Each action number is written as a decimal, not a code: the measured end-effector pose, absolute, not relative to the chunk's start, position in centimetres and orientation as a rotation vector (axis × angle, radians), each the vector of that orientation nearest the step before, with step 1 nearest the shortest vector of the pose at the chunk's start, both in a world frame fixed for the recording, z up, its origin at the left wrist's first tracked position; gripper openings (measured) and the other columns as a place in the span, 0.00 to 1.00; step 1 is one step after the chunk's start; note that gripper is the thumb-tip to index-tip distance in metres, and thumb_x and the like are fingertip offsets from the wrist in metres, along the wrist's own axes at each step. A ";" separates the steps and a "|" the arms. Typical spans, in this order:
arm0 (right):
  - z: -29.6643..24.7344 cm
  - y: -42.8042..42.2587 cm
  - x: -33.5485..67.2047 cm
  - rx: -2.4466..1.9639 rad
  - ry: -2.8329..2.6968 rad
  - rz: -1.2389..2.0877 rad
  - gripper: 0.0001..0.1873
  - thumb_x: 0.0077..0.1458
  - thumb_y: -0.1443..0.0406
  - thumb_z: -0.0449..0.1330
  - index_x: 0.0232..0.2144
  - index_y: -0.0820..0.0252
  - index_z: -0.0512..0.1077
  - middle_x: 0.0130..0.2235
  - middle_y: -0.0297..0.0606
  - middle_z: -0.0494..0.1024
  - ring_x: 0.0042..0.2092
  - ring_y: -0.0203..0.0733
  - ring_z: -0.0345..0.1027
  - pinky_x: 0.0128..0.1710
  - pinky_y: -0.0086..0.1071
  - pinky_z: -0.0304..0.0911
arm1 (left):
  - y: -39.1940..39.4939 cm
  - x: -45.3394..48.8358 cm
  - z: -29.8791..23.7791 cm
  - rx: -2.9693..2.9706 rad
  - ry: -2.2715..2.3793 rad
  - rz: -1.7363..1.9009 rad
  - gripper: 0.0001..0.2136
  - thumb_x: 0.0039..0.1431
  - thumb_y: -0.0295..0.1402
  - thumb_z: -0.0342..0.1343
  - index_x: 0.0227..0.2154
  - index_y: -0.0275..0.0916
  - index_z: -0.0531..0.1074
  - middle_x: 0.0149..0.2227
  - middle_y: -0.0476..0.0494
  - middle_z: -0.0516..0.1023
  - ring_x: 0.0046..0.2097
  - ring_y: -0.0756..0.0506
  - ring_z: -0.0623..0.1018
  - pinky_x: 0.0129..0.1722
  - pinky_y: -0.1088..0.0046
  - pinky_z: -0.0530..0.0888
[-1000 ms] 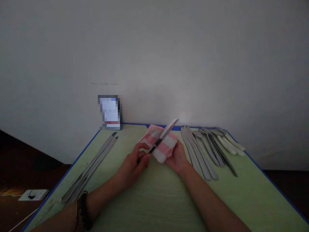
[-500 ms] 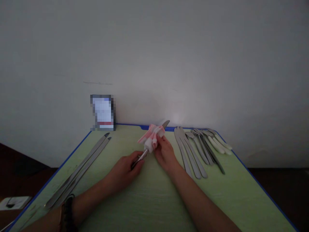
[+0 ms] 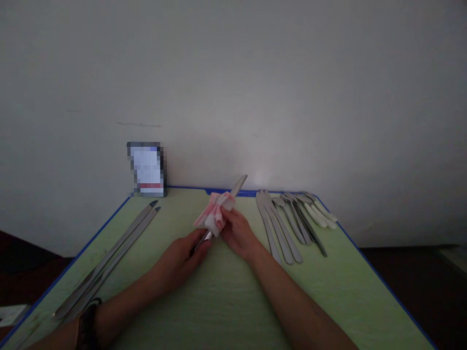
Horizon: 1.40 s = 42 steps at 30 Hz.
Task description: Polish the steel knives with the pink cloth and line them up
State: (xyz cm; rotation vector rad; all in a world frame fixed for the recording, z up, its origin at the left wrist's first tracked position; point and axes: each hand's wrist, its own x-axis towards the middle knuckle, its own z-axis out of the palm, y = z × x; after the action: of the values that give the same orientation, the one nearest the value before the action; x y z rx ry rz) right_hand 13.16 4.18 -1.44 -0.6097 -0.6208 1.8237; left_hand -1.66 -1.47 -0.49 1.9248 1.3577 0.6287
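A table knife (image 3: 240, 184) points up and away over the middle of the table, its blade tip out beyond a cloth. My left hand (image 3: 188, 253) is closed around the knife's handle. My right hand (image 3: 237, 233) pinches a pink and white cloth (image 3: 214, 212) that is wrapped about the knife between the handle and the tip. The cloth hides the middle of the knife. Left of my hands lie two long table knives (image 3: 120, 248), side by side and slanting. To the right, several table knives (image 3: 282, 233) lie close together.
Several forks and spoons (image 3: 297, 218) lie right of the knives, beside white-handled cutlery (image 3: 324, 214). A blurred device with a lit screen (image 3: 148, 167) stands at the back left against the wall (image 3: 255, 97). The green table (image 3: 226, 301) has a blue edge.
The cloth and my right hand have slid down the knife toward the handle, so more of the blade shows. My left hand still grips the handle. The view has shifted slightly right.
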 end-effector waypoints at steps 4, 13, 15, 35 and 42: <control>-1.7 5.0 13.1 -0.679 -0.448 1.728 0.04 0.46 0.67 0.63 0.24 0.61 0.71 0.24 0.29 0.73 0.25 0.30 0.63 0.26 0.22 0.61 | -1.4 -1.6 -0.4 1.878 1.361 0.583 0.15 0.59 0.40 0.48 0.44 0.37 0.69 0.26 0.52 0.71 0.27 0.48 0.70 0.28 0.75 0.64; -1.5 5.1 12.6 -0.732 -0.398 1.529 0.04 0.47 0.66 0.63 0.25 0.60 0.71 0.24 0.28 0.72 0.27 0.31 0.63 0.26 0.24 0.60 | -1.5 -1.8 -0.8 1.717 1.254 0.709 0.15 0.62 0.43 0.45 0.33 0.38 0.69 0.23 0.52 0.72 0.24 0.50 0.69 0.25 0.76 0.63; -1.4 4.9 12.7 -0.709 -0.448 1.536 0.07 0.46 0.64 0.66 0.27 0.59 0.71 0.26 0.28 0.73 0.28 0.32 0.64 0.28 0.25 0.61 | -1.3 -1.8 -1.0 1.562 1.201 0.768 0.17 0.63 0.45 0.43 0.32 0.38 0.68 0.22 0.51 0.73 0.23 0.50 0.69 0.25 0.76 0.64; -1.6 3.9 12.8 -0.589 -0.697 1.949 0.17 0.38 0.59 0.72 0.29 0.61 0.73 0.30 0.32 0.76 0.31 0.34 0.67 0.35 0.29 0.64 | -1.1 -1.7 -1.0 1.295 1.127 0.858 0.19 0.59 0.49 0.46 0.22 0.39 0.64 0.16 0.53 0.68 0.20 0.51 0.67 0.22 0.76 0.64; -1.4 4.1 12.6 -0.640 -0.604 1.878 0.13 0.41 0.61 0.69 0.27 0.61 0.71 0.25 0.30 0.73 0.27 0.32 0.63 0.28 0.27 0.61 | -1.6 -1.4 -1.2 1.438 1.173 0.941 0.09 0.61 0.40 0.49 0.37 0.42 0.58 0.19 0.61 0.63 0.18 0.54 0.63 0.17 0.80 0.59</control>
State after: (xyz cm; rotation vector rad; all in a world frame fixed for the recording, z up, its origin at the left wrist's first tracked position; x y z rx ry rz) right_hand 12.56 4.15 -1.36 -0.6397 -0.6036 1.8780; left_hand -1.43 -1.56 -1.24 1.4380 1.1732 0.9406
